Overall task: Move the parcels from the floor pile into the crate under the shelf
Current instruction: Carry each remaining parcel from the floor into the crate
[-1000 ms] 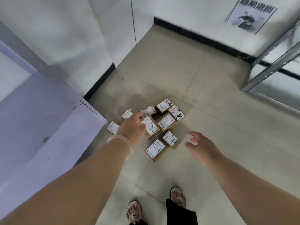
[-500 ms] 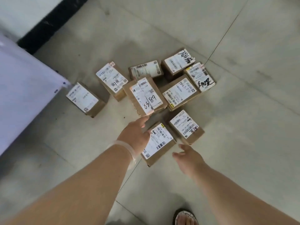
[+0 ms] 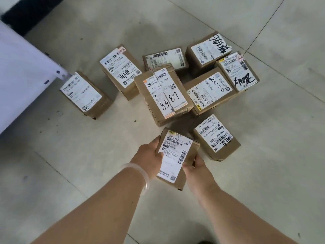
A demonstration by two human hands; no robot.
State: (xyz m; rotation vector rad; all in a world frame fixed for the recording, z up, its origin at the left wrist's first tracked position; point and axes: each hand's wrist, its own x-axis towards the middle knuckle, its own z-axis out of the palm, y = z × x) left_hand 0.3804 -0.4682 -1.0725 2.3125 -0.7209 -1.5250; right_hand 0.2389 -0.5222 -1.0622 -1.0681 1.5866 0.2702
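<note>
We grip nearest parcel (image 3: 175, 155) at near edge of floor pile (image 3: 163, 95): left hand (image 3: 149, 154) on left long side, right hand (image 3: 198, 169) on right, fingers (image 3: 155, 141) curled round edges. Long axis runs away from us. Crate not in view.

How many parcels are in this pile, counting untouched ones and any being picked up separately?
Untouched brown cardboard parcels with white labels: 8
Gripped brown cardboard parcel, between left hand and right hand: 1
Total: 9
</note>
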